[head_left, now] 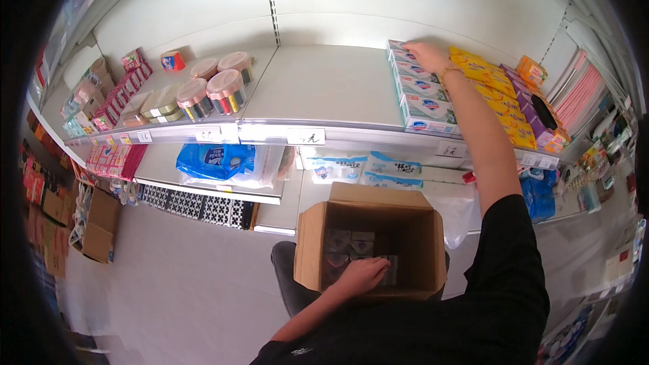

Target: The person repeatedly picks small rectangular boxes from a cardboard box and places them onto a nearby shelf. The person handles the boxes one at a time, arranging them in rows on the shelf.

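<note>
Four pink-lidded jars (pixel 224 84), one near open carton (pixel 310 247)

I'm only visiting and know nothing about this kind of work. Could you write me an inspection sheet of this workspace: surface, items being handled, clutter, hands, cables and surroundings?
Surface: white upper shelf, with price tags along its front edge.
Items handled: white-and-green boxes stacked in a row on the shelf; open cardboard carton below, small boxes inside.
Clutter: yellow packets right of the row; pink-lidded jars to its left; blue pack lower down.
Hands: right hand at the row's far end; left hand at the carton's opening, near the small boxes; grip unclear for both.
Cables: nothing seen.
Surroundings: grey floor; another brown carton at left.
</note>
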### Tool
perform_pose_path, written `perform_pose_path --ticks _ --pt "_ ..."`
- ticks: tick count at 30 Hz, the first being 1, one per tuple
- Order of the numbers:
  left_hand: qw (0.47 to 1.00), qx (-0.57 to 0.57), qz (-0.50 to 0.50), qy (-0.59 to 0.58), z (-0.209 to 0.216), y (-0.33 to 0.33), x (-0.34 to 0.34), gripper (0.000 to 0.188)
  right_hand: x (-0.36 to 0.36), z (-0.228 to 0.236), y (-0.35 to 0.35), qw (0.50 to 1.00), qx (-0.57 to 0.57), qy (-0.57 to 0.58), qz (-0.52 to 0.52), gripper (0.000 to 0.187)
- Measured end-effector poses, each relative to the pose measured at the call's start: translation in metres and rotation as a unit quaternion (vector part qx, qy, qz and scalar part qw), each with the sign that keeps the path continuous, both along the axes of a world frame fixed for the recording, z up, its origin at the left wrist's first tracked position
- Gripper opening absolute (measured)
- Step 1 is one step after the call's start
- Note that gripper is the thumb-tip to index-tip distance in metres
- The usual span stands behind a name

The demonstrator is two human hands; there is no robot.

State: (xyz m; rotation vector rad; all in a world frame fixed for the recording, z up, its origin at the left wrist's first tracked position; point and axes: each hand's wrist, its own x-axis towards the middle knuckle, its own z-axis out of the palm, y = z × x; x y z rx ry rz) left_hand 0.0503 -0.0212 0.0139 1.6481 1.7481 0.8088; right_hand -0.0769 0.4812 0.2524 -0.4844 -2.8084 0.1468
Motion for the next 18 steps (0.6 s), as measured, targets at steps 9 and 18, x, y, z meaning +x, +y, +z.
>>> perform_pose_path --ticks 9,18 --pt "0.999 0.007 0.039 -0.003 -0.007 -0.002 0.001 0.025 0.009 0.016 -0.027 0.998 0.052 -0.027 -0.028 0.036" --pt "0.997 -0.003 0.057 0.045 -0.017 -0.004 0.004 0.021 0.151 0.006 -0.235 0.958 -0.096 0.235 0.13 0.026"
